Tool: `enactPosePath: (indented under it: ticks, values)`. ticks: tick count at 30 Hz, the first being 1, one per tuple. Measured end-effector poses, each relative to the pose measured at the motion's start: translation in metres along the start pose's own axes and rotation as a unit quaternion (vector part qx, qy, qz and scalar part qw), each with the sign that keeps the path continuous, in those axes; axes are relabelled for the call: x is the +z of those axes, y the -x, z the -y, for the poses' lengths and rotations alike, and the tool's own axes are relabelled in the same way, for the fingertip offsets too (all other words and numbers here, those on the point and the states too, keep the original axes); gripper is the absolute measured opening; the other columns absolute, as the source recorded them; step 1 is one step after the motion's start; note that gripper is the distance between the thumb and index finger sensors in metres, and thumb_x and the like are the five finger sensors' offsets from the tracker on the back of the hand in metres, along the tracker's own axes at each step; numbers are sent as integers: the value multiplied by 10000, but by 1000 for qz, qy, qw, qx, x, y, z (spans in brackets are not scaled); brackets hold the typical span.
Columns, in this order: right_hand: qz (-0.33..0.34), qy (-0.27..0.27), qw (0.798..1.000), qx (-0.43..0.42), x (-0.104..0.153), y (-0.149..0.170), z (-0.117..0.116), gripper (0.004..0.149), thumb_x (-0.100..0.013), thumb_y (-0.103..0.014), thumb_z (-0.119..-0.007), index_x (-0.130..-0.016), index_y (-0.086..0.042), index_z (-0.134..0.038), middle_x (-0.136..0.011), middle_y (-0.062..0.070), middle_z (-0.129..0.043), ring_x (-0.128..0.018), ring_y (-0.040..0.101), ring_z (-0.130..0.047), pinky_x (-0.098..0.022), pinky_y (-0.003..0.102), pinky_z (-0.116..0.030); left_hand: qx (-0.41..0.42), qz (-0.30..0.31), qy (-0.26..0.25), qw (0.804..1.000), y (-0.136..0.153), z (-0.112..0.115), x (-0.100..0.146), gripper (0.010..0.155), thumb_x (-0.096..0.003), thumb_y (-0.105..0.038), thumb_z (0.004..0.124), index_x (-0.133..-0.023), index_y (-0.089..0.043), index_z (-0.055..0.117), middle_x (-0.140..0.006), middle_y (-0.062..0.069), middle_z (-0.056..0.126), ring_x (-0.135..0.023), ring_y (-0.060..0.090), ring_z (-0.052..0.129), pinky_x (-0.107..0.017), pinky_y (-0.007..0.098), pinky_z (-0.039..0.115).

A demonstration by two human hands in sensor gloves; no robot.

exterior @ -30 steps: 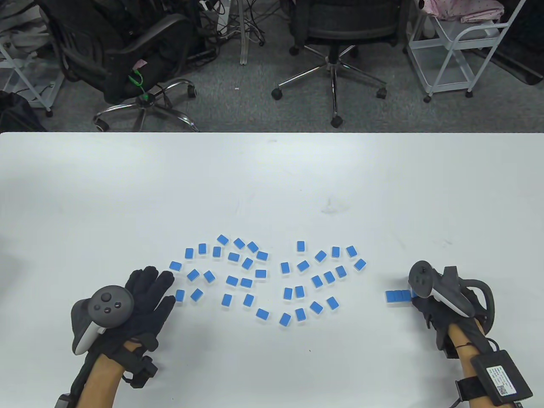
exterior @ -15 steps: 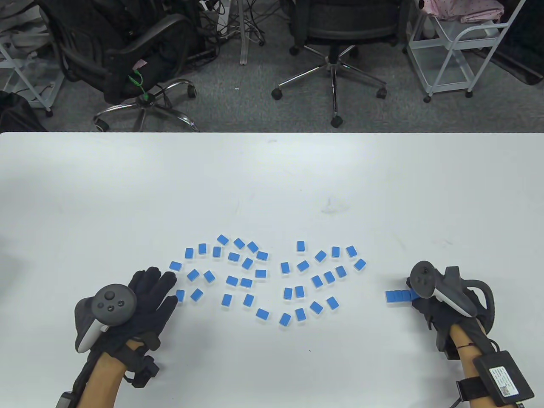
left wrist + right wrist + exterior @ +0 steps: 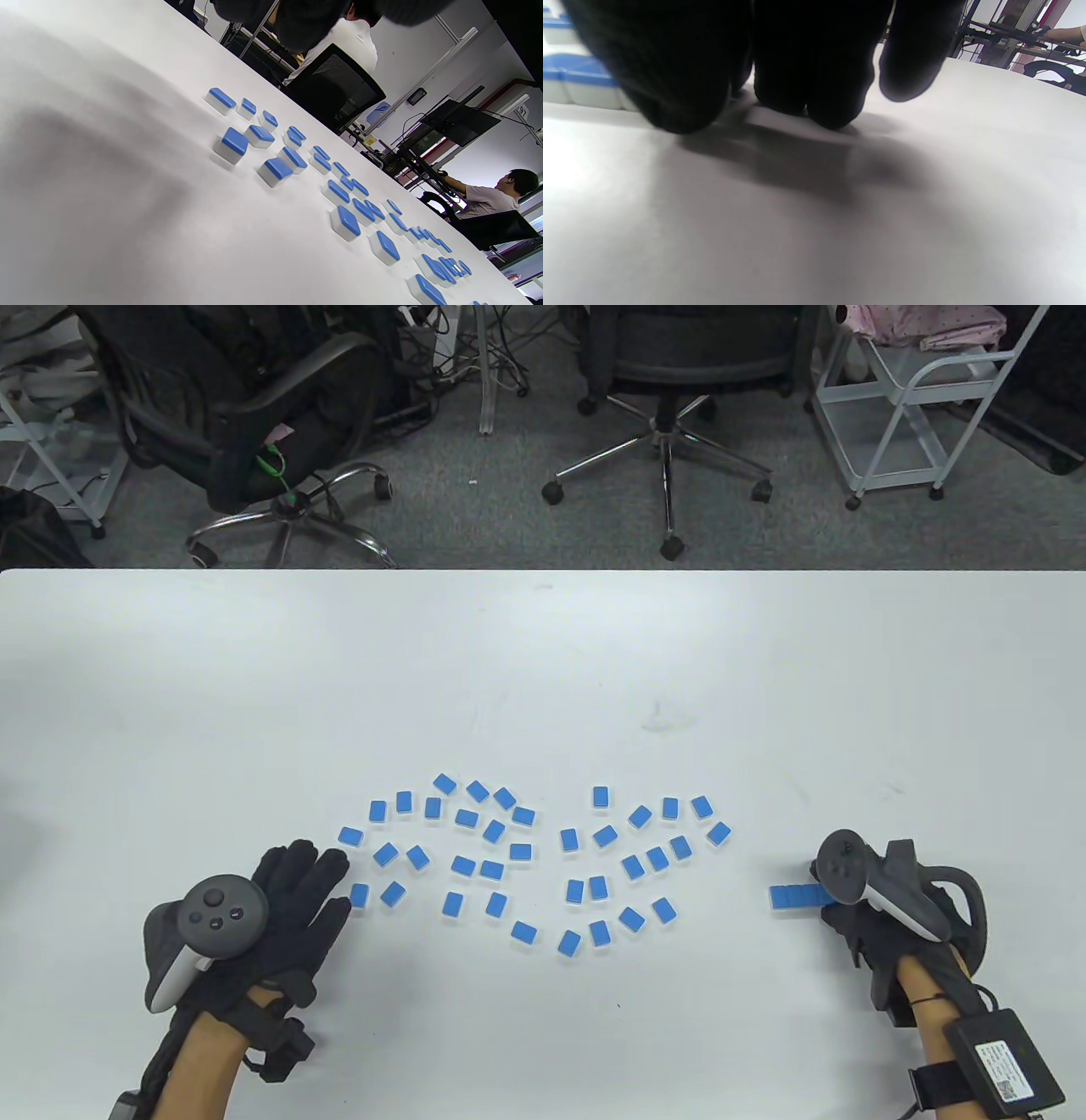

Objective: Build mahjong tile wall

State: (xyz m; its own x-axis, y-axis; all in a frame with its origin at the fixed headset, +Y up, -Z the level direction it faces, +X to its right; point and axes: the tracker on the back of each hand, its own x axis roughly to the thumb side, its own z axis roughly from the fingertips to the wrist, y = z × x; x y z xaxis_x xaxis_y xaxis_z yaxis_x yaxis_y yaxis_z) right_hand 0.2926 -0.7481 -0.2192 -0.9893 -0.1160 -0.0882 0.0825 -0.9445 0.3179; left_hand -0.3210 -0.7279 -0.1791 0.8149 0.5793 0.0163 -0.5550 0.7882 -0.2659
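Several loose blue-backed mahjong tiles (image 3: 492,869) lie scattered face down across the near middle of the white table (image 3: 543,670). They also show in the left wrist view (image 3: 231,144). A short row of tiles (image 3: 795,897) lies side by side at the near right. My left hand (image 3: 327,882) lies flat with fingers spread, empty, its fingertips just left of the nearest tile (image 3: 360,896). My right hand (image 3: 836,912) sits at the row's right end under its tracker. In the right wrist view its fingertips (image 3: 823,106) rest on the table beside the row (image 3: 581,84). Its grip is hidden.
Office chairs (image 3: 679,356) and a white wire rack (image 3: 916,398) stand on the floor beyond the table's far edge. A black battery pack (image 3: 1005,1060) is strapped to my right forearm. The far half of the table is bare white surface.
My left hand drifted slightly right, then back left. My right hand and the tiles have hardly moved.
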Motion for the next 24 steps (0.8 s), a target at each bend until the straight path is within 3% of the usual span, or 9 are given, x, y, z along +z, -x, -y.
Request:
enactPosePath:
  ticks: [4, 7, 12, 20, 24]
  values:
    - [-2, -14, 998, -61, 2, 9, 5, 597, -350, -440, -841, -911, -334, -668, -939, 6, -810, -841, 292, -866, -704, 576, -674, 1, -1, -6, 1000, 1, -2, 1, 695, -501, -630, 533, -1133, -350, 464, -1219, 25, 259, -1124, 330, 167, -756, 668, 189]
    - [-6, 51, 991, -122, 8, 18, 15, 528, -383, -433, -779, -890, -299, -714, -903, 23, -846, -831, 321, -856, -705, 590, -640, 3, -1, -11, 1000, 0, -3, 1, 691, -500, -630, 533, -1130, -353, 465, -1218, 26, 258, -1123, 330, 166, -754, 669, 186]
    - [-6, 140, 984, -109, 22, 8, 29, 510, -373, -460, -777, -845, -268, -784, -833, 27, -915, -773, 326, -903, -679, 590, -662, -15, 2, -27, 1000, -4, -5, 6, 694, -499, -631, 534, -1132, -352, 468, -1219, 26, 261, -1124, 329, 167, -755, 669, 184]
    - [43, 127, 990, 37, 6, -82, 43, 560, -348, -514, -779, -839, -246, -803, -809, 26, -941, -758, 317, -922, -677, 587, -670, -9, 7, -32, 999, -5, -7, 7, 695, -499, -631, 534, -1131, -351, 470, -1219, 23, 261, -1125, 327, 168, -755, 669, 181]
    - [13, 73, 993, 89, -14, -116, 42, 677, -337, -569, -757, -918, -225, -709, -880, 32, -880, -814, 324, -875, -705, 591, -632, -10, 9, -31, 999, -5, -7, 7, 691, -499, -631, 534, -1130, -355, 468, -1219, 23, 261, -1125, 327, 169, -756, 669, 182]
